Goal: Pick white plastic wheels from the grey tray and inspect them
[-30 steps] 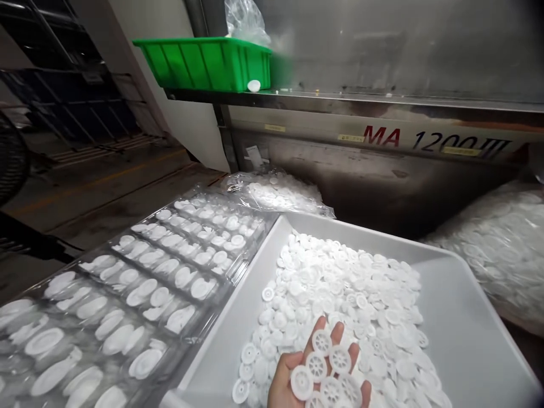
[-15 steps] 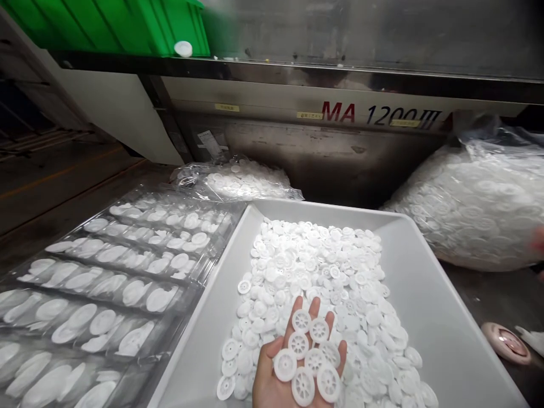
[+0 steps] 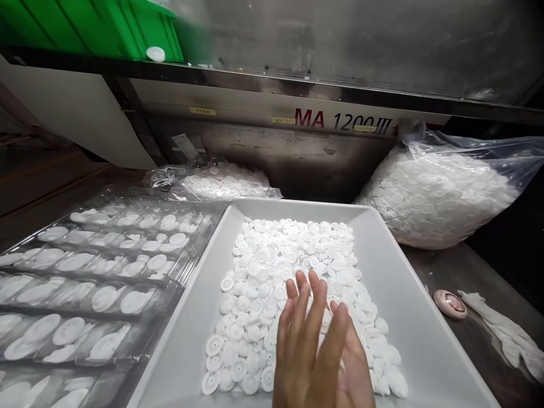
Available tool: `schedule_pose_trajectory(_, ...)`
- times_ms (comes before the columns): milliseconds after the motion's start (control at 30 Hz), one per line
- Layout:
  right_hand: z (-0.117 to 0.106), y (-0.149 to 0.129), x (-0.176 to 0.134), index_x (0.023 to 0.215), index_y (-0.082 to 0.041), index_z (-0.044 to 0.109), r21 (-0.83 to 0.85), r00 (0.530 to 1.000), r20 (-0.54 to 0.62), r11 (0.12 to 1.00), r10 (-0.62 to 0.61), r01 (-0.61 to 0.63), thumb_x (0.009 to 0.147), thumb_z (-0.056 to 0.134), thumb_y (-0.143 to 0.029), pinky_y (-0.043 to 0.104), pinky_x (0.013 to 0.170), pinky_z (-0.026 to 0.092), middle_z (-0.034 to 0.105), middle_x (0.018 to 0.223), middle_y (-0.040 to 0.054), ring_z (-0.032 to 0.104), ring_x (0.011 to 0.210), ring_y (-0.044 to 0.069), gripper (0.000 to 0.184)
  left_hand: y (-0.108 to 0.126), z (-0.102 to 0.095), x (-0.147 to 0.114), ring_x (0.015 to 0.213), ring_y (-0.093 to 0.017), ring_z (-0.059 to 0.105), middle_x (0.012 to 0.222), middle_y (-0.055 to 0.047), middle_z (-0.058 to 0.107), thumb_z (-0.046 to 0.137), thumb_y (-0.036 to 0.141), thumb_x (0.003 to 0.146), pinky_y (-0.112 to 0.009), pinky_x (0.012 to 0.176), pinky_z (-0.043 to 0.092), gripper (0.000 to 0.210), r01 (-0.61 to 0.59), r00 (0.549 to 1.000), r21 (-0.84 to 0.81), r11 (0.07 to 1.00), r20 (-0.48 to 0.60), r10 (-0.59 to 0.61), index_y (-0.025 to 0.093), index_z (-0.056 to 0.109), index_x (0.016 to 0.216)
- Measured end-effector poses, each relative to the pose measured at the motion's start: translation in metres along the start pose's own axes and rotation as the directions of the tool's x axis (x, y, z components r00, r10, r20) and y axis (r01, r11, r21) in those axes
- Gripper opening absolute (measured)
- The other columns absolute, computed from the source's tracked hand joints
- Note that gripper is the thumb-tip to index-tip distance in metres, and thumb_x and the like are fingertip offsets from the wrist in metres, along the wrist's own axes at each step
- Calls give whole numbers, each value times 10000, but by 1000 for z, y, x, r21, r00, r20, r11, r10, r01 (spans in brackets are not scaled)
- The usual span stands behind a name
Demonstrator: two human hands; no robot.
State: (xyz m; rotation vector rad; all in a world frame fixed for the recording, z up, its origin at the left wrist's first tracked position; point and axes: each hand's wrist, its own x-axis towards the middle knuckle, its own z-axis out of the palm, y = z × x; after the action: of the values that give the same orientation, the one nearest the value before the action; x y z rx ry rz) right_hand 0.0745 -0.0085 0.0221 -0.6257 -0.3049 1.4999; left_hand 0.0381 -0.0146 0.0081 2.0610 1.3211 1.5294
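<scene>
Now your two hands sit together over the near end of the grey tray [image 3: 425, 317], low in the head view. Your right hand [image 3: 304, 345] lies on top, back toward the camera, fingers [image 3: 317, 297] stretched out flat and close together, pointing away from you. Your left hand [image 3: 355, 368] is beneath it, palm up, with only its edge and the heel of the palm peeking out on the right side. Whether anything is caught between your palms, you can't tell from here: the upper hand covers it.

Right under and ahead of your fingertips is the heap of white plastic wheels [image 3: 293, 255], piled loose through the middle of the tray and reaching its far wall.

Left of the tray, touching its edge, are the clear blister trays [image 3: 106, 266], rows of white discs seated in their pockets. Behind the tray lies a small clear bag of parts [image 3: 212, 181]; to the right a big bulging bag of parts [image 3: 437, 192] leans near the tray's corner. A pink round object [image 3: 449, 303] and a white glove [image 3: 505, 334] rest on the bench beside it. Up top left, a green bin [image 3: 106, 28].
</scene>
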Motion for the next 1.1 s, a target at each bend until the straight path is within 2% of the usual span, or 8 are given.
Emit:
schedule_pose_trajectory(100,-5,-2,6,1013,-305,683,228,994,8,967,112,-111,847,364,-434,396,1075,277,674,1088,-2,485,1207,167,381,7,3,2,1293,-212,371,1386,74,462,382,152,870,-354,1031,327,448,239,928,-350,906,-192,-319,387,484,1238)
schedule_pose_trajectory(200,-7,-6,10,1039,-286,682,504,978,47,840,203,-199,841,358,-416,333,1088,248,659,1121,-24,482,1208,154,401,16,2,6,1315,-174,335,1380,90,467,463,94,821,-269,1035,324,488,383,786,-629,676,-163,-597,405,515,1194)
schedule_pose_trajectory(367,-1,-14,12,829,-209,736,660,929,-94,721,357,-210,820,338,-427,342,1051,318,703,981,45,577,1102,203,454,17,1,9,1342,-176,280,1395,56,446,520,142,799,-311,1087,262,493,486,676,-750,449,-4,-737,382,463,1226)
schedule_pose_trajectory(500,4,-19,14,639,-205,674,721,860,-240,676,450,-153,796,383,-411,348,993,390,698,839,69,638,971,202,390,17,1,14,1311,-181,334,1368,21,473,483,230,830,-356,1099,241,376,555,529,-806,203,154,-835,326,479,1193)
schedule_pose_trajectory(567,5,-19,13,585,-205,620,723,850,-257,676,459,-146,790,389,-412,357,976,404,675,796,69,636,946,203,372,18,0,16,1300,-168,347,1372,17,468,497,254,833,-351,1107,217,379,612,476,-775,157,202,-856,311,464,1206)
schedule_pose_trajectory(767,-2,-12,8,548,-211,448,598,967,-65,785,248,-161,820,418,-421,371,925,422,566,803,8,586,869,158,345,13,-5,12,1312,-184,328,1400,15,436,553,290,816,-336,1067,286,504,711,500,-683,166,326,-802,348,375,1284)
schedule_pose_trajectory(900,-9,-7,11,540,-209,392,558,985,-76,825,154,-85,837,388,-480,352,831,463,439,651,-29,542,693,134,402,3,-10,6,1319,-229,317,1400,-4,438,605,317,788,-349,1058,310,481,769,503,-616,171,416,-757,326,459,1247)
schedule_pose_trajectory(1100,-9,-8,15,519,-199,377,589,959,-180,805,221,-75,834,395,-448,313,817,451,421,622,-30,551,710,132,401,-3,-9,4,1318,-203,323,1360,-9,493,600,240,794,-309,1095,274,396,673,416,-734,-93,480,-773,275,541,1183)
